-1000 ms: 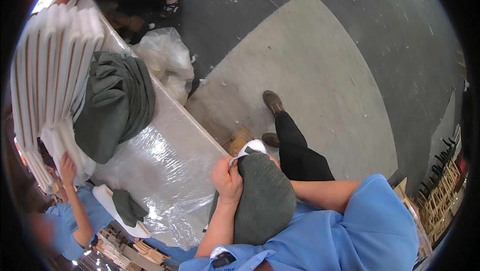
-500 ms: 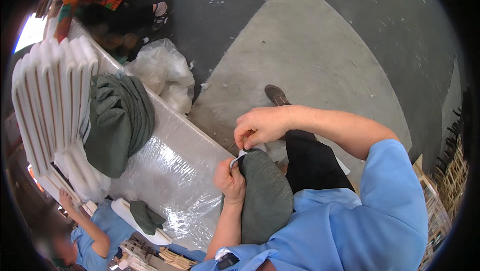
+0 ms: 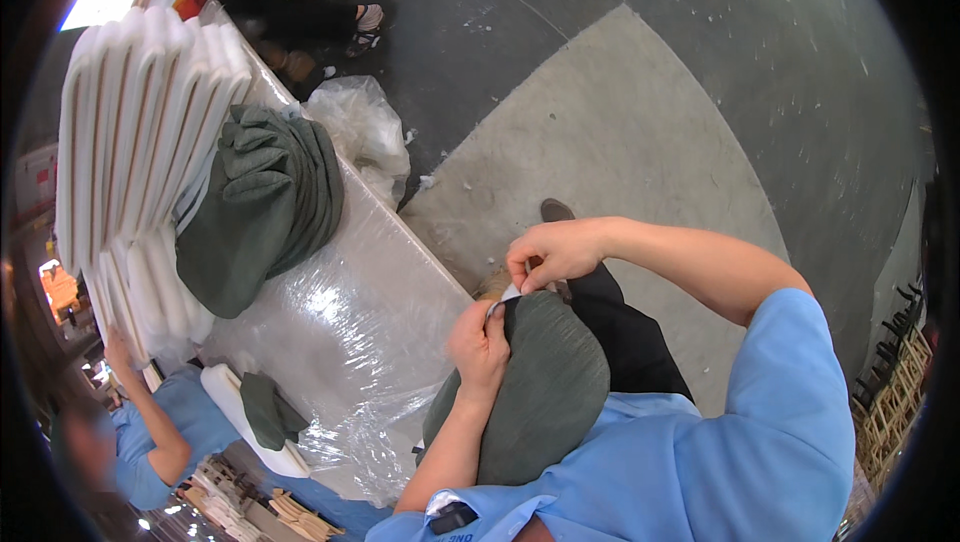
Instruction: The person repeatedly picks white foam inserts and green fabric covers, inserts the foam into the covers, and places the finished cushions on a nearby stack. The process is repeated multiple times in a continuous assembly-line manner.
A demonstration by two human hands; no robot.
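- Left hand [image 3: 480, 347] closed on the cover [image 3: 555, 382] at its rim
- Right hand [image 3: 558, 252] pinched at a white bit [image 3: 511, 293]
- Cover looks soft, light; likely best gripped by rim

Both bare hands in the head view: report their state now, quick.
Left hand: closed, holding the edge of the rounded dark green fabric cover.
Right hand: closed in a pinch by that edge; what it grips cannot be told.

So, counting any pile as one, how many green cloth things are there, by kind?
Green cloth pile on the plastic-wrapped table: 1
Green cover in the left hand: 1
Green cloth on the white pad: 1
Total: 3
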